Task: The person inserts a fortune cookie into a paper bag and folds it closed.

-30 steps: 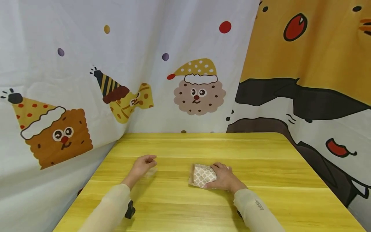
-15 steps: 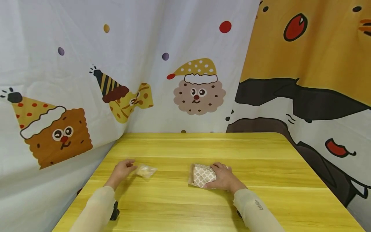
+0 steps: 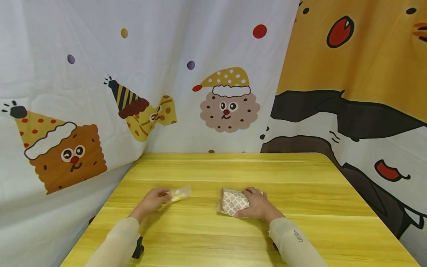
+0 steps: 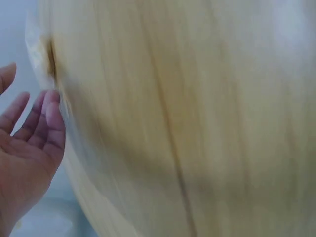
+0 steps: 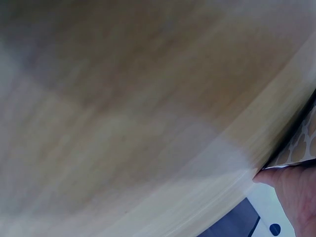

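Observation:
My left hand (image 3: 153, 200) holds one end of a small clear plastic packet (image 3: 181, 193) with something pale yellow in it. The packet points right and tilts over the table. In the left wrist view the packet (image 4: 42, 54) lies right at the fingertips (image 4: 53, 96), partly blurred. My right hand (image 3: 257, 205) grips the right end of a flat paper bag (image 3: 233, 202) with a tan-and-white lattice pattern, fingers on top and thumb along the near edge. A plain brown edge shows at the bag's left end. In the right wrist view only the thumb side and a corner of the bag (image 5: 296, 145) show.
Both hands work over a yellow wood-grain table (image 3: 213, 241). Behind it and to the left hangs a white curtain (image 3: 160, 48) with cartoon prints; a yellow, black and white printed one (image 3: 320, 66) hangs at the right. A dark wrist device (image 3: 138, 247) sits under the left sleeve.
My left hand moved left, uncovering the packet, then came back right and slightly down with it; the packet now tilts upward to the right. The right hand and paper bag stayed still.

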Demonstrator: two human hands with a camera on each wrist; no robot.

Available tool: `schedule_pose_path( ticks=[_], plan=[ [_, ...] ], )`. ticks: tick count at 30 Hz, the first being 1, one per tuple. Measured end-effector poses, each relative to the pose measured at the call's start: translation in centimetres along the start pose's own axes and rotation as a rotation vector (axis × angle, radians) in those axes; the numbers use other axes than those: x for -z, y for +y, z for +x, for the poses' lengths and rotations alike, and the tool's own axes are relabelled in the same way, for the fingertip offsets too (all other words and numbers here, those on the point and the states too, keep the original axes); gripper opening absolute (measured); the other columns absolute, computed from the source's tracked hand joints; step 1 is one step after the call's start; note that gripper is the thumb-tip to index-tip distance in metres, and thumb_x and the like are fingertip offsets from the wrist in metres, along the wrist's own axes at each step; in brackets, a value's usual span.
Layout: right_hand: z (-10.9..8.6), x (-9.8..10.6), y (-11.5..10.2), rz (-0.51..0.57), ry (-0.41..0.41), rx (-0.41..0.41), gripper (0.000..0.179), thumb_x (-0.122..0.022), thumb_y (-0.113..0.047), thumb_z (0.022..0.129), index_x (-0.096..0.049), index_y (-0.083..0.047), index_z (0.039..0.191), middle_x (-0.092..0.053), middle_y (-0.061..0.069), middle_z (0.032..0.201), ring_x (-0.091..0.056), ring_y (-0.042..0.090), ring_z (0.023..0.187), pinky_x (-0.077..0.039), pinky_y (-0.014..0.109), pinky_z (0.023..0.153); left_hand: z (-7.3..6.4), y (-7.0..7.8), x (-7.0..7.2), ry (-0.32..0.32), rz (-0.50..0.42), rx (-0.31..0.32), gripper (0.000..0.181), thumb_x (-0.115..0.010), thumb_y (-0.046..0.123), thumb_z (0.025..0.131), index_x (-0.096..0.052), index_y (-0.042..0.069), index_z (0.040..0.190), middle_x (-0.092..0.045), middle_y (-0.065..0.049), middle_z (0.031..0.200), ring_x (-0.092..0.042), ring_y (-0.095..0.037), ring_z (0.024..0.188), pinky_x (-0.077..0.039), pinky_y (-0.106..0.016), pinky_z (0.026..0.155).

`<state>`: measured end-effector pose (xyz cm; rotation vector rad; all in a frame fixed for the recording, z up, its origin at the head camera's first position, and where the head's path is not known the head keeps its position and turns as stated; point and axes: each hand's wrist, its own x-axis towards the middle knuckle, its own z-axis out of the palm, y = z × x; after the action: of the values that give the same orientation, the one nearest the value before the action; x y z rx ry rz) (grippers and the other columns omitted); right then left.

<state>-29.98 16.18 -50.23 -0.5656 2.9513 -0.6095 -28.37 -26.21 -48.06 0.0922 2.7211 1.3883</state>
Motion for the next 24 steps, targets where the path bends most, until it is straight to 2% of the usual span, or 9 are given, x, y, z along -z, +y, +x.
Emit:
schedule_pose_path(
  ticks=[2,5,9,12,15,20,24],
  plan=[
    [0.0,0.0,0.0,0.000,-0.002,-0.003,0.110,-0.074,-0.074,0.067,-0.046,-0.006,0.147,-0.041,0.016,0.148,-0.036,0.044,0.136,-0.015,0.070,0.109,0.1,0.1,-0.2,0.013,0.025,-0.025,0.046,-0.064,0.018,0.098,-0.055,-0.004,0.137,-0.062,-0.015,0.115,-0.060,-0.028,0.101,-0.053,-0.042,0.079],
    [0.1,-0.1,0.0,0.008,0.001,-0.004,0.110,-0.075,-0.074,0.067,-0.046,-0.006,0.147,-0.041,0.016,0.148,-0.035,0.044,0.136,-0.014,0.070,0.109,0.2,0.2,-0.3,0.041,0.043,-0.026,0.052,-0.068,0.019,0.096,-0.052,-0.004,0.140,-0.058,-0.020,0.127,-0.056,-0.037,0.115,-0.050,-0.049,0.091],
    [0.2,-0.2,0.1,0.009,-0.003,-0.006,0.110,-0.074,-0.075,0.067,-0.045,-0.006,0.148,-0.040,0.016,0.149,-0.035,0.044,0.136,-0.014,0.070,0.109,0.6,0.1,-0.4,0.015,0.048,-0.017,0.066,-0.072,0.024,0.093,-0.044,-0.004,0.145,-0.049,-0.027,0.140,-0.046,-0.045,0.128,-0.043,-0.057,0.100],
    [0.2,-0.2,0.1,0.012,-0.007,-0.005,0.111,-0.074,-0.076,0.066,-0.045,-0.005,0.148,-0.040,0.016,0.149,-0.035,0.044,0.136,-0.014,0.070,0.109,1.0,-0.1,-0.6,-0.022,0.069,-0.036,0.076,-0.076,0.027,0.089,-0.040,-0.007,0.147,-0.049,-0.028,0.140,-0.046,-0.045,0.128,-0.042,-0.057,0.101],
    [0.3,-0.2,0.1,0.012,-0.006,-0.005,0.112,-0.074,-0.076,0.066,-0.045,-0.005,0.147,-0.040,0.016,0.149,-0.035,0.044,0.136,-0.014,0.071,0.109,1.3,-0.3,-1.1,-0.039,0.115,-0.087,0.083,-0.081,0.025,0.085,-0.038,-0.010,0.146,-0.050,-0.029,0.138,-0.048,-0.045,0.125,-0.042,-0.057,0.100],
    [0.3,-0.2,0.2,0.006,0.000,-0.008,0.111,-0.075,-0.075,0.066,-0.045,-0.005,0.147,-0.040,0.016,0.149,-0.035,0.044,0.136,-0.014,0.071,0.109,1.5,-0.2,-1.6,-0.007,0.269,-0.152,0.078,-0.084,0.020,0.081,-0.045,-0.011,0.141,-0.052,-0.028,0.134,-0.047,-0.044,0.123,-0.040,-0.058,0.100],
    [0.3,-0.3,0.2,0.012,-0.007,-0.009,0.111,-0.075,-0.075,0.067,-0.045,-0.005,0.148,-0.039,0.017,0.150,-0.034,0.044,0.137,-0.013,0.072,0.109,1.6,-0.2,-1.7,0.011,0.330,-0.143,0.073,-0.085,0.020,0.080,-0.051,-0.010,0.138,-0.055,-0.024,0.128,-0.049,-0.041,0.118,-0.042,-0.056,0.097]
  ],
)
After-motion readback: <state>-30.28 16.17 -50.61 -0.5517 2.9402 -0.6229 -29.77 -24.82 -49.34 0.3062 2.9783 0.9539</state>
